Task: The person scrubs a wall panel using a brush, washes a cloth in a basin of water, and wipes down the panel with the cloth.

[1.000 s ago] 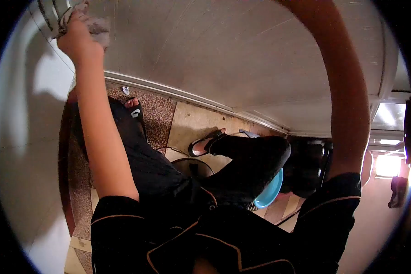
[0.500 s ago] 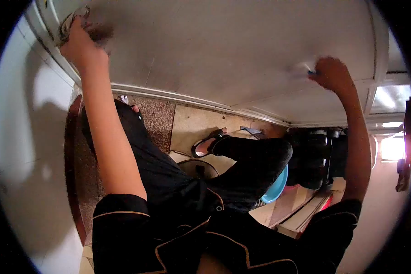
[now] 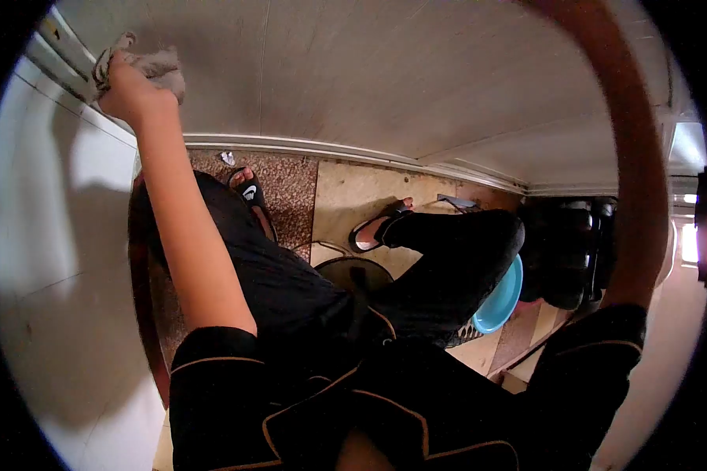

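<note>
At the upper left of the head view, my left hand (image 3: 130, 93) is closed around a crumpled greyish cloth (image 3: 163, 69). The cloth sits against the left side of a large pale panel (image 3: 369, 71), close to its raised frame (image 3: 71, 59). My right forearm (image 3: 632, 118) stretches up along the right side and leaves through the top edge, so the right hand and anything in it are out of sight.
A light blue basin (image 3: 499, 302) stands beside my bent knee. Black bulky objects (image 3: 558, 251) are at the right. A round dark lid-like item (image 3: 353, 275) lies between my legs. My slippered feet rest on the tiled floor (image 3: 346, 192) near the panel's lower edge.
My right hand, which was in front of the panel with a small blurred object, has moved up out of view. My left hand keeps the cloth near the frame, slightly lower in view.
</note>
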Demonstrator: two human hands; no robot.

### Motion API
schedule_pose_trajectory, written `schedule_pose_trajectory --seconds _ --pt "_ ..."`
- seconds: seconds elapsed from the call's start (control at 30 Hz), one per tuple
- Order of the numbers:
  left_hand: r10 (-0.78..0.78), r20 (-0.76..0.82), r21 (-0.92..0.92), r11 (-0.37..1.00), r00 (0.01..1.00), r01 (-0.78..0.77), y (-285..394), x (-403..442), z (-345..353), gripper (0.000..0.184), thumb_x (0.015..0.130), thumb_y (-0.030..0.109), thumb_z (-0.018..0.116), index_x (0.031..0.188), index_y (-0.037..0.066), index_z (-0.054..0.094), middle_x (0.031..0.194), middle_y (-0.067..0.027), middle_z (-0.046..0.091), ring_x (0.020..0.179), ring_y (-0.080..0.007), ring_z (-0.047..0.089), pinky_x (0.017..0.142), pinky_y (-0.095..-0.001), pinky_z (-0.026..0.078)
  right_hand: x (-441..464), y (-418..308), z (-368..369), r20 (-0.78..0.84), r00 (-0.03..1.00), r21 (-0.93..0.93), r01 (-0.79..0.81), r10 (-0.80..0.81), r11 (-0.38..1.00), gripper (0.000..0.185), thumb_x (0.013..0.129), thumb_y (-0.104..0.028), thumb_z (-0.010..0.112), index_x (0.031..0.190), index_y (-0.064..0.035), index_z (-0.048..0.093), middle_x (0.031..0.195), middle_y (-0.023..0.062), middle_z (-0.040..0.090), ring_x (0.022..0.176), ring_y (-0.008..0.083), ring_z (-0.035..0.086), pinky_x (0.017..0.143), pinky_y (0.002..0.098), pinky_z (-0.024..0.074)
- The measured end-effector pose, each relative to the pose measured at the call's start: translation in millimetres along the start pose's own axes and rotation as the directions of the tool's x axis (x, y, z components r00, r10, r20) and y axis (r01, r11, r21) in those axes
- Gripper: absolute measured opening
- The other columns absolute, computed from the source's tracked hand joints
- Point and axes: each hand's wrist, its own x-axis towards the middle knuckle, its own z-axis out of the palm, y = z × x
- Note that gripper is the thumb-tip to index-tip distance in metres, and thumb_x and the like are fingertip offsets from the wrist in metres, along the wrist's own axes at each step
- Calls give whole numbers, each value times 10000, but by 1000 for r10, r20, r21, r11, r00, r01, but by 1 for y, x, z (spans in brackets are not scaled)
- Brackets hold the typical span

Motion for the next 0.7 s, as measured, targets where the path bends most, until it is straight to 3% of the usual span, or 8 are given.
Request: schedule_pose_trajectory --seconds 0.07,0.13,0.23,0.4,0.5,0.53,0.63,0.7 --pt "56 36 -80 995 998 -53 -2 10 -5 251 802 76 646 1020 -18 563 891 -87 608 722 -229 603 554 -417 511 -31 41 66 238 963 -26 -123 125 992 470 866 -486 594 912 -27 681 929 185 668 871 337 652 748 475 523" --pt "62 41 -59 996 997 -59 2 7 -3 235 814 60 637 1023 -14 559 885 -87 606 735 -227 608 581 -402 514 -79 89 151 250 949 -273 -120 191 955 465 868 -476 592 926 -24 680 956 201 668 875 368 651 753 499 525" --pt "80 -45 7 997 996 -79 -1 6 -3 237 832 72 641 1038 -11 557 900 -86 610 771 -210 598 677 -353 501 -138 143 258 427 840 -284 -227 335 932 402 864 -425 615 894 -30 679 900 191 659 900 355 627 768 489 503" --pt "103 -9 80 992 995 -102 -2 15 -9 253 835 76 644 1059 -4 558 943 -95 616 786 -193 590 689 -346 495 -136 112 418 502 860 -30 -92 95 995 173 742 -122 592 829 4 674 875 214 664 839 365 643 768 480 513" --pt "109 -39 49 993 993 -107 3 16 -12 264 837 75 643 1069 -9 549 948 -105 613 776 -198 591 675 -348 497 -77 46 519 397 881 0 281 -258 960 129 749 -119 610 781 -14 676 842 203 666 824 354 645 758 465 517" --pt "135 18 49 990 991 -136 2 19 -14 266 838 67 635 1074 -12 542 944 -109 611 770 -204 590 676 -353 502 -46 -12 459 251 939 165 197 -234 966 121 750 -131 619 757 -27 681 829 200 664 819 352 646 744 459 519" --pt "91 42 46 995 995 -93 8 9 -7 277 835 51 625 1085 -21 530 950 -117 606 781 -216 592 682 -362 514 40 -120 416 55 918 348 351 -393 869 178 780 -119 598 918 -30 668 877 195 671 828 341 656 743 464 522" --pt "42 71 47 998 997 -46 5 14 -10 338 828 48 623 1133 -30 501 1012 -135 598 873 -247 603 734 -397 526 83 -179 371 88 902 342 372 -423 863 175 804 -128 607 933 -30 672 942 182 684 881 323 671 760 445 535"
